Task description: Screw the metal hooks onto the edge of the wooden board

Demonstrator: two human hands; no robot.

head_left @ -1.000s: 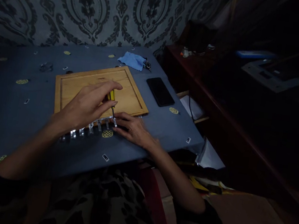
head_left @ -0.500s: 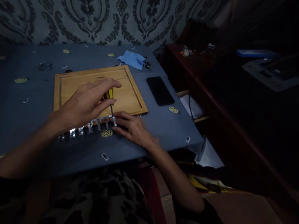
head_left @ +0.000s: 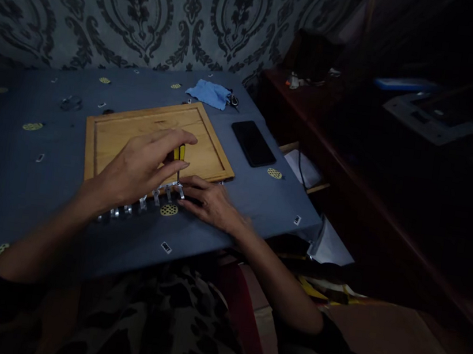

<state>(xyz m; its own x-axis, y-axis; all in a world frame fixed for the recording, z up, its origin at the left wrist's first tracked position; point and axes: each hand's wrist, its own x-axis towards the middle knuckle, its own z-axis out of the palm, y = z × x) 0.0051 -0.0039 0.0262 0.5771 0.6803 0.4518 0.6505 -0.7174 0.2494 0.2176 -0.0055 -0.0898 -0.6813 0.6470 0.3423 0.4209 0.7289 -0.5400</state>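
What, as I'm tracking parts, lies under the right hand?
The right hand rests on the end of a row of shiny metal clips on the blue tablecloth; whatever lies beneath its palm is hidden.

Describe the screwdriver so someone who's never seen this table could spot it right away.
Find the wooden tray on the blue table. At its near edge the left hand pinches the screwdriver, tip down on a strip of metal clips under the right hand. Its yellow-and-black handle and upright stance set it apart from the flat strip.
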